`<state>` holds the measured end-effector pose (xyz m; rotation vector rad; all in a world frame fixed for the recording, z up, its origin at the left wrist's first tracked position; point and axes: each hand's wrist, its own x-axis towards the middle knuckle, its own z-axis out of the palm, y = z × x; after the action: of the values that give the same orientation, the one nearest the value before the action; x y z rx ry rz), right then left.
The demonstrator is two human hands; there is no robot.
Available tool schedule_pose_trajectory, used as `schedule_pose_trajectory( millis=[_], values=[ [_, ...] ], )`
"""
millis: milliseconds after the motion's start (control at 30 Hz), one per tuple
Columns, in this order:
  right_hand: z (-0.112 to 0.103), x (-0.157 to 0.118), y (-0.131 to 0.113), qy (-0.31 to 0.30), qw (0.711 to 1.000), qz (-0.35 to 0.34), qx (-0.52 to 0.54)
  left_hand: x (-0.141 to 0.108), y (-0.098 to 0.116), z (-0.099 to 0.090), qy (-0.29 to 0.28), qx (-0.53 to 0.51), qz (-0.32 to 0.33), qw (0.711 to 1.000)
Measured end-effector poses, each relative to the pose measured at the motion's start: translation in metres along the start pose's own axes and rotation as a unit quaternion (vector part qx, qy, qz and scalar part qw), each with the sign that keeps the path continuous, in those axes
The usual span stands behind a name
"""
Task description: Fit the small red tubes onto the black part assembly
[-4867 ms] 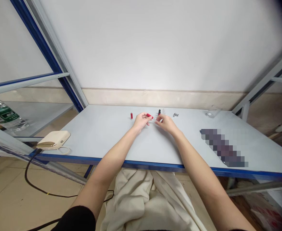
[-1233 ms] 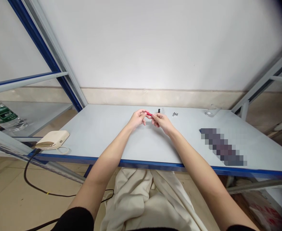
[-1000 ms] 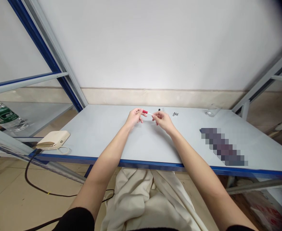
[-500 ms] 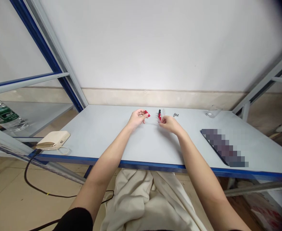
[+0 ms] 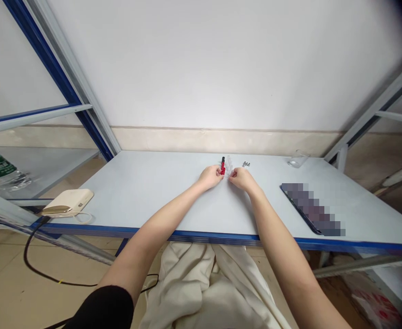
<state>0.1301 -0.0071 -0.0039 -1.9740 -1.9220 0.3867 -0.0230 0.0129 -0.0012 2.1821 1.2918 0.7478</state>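
My left hand (image 5: pixel 211 177) is closed at the near end of a short row of red pieces (image 5: pixel 223 168), its fingertips on the nearest red one. A black piece (image 5: pixel 223 159) lies at the far end of that row. Just right of the row are clear, transparent pieces (image 5: pixel 229 162). My right hand (image 5: pixel 240 177) is beside their near end with thumb and fingers pinched together; whatever it grips is too small to make out. Several small metallic pieces (image 5: pixel 246 164) lie beyond my right hand, a little to its right.
A clear cup (image 5: pixel 297 159) lies at the back right of the table (image 5: pixel 146 196). A dark, pixelated flat device (image 5: pixel 312 210) is at the right. A white box-like device (image 5: pixel 69 202) with a cable sits at the left edge. A bottle (image 5: pixel 2 171) lies on the left shelf.
My left hand has moved right with its red piece, down to the near end of the row. My right hand stays close to the clear pieces. The view has shifted slightly.
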Motion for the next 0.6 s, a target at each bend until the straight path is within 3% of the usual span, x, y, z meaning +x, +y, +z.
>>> schedule_pose_trajectory(
  millis=[400,500,600],
  values=[
    [0.0,0.0,0.0,-0.021,0.999,0.02,-0.037,-0.002,0.005,0.009,-0.017,0.092,-0.038,0.995],
    [-0.004,-0.003,-0.002,-0.038,0.998,0.027,-0.047,-0.019,0.012,-0.004,-0.043,0.135,-0.054,0.988],
    [-0.021,-0.016,-0.004,-0.074,0.996,0.029,-0.041,-0.05,0.016,-0.037,-0.066,0.142,-0.043,0.987]
  ],
)
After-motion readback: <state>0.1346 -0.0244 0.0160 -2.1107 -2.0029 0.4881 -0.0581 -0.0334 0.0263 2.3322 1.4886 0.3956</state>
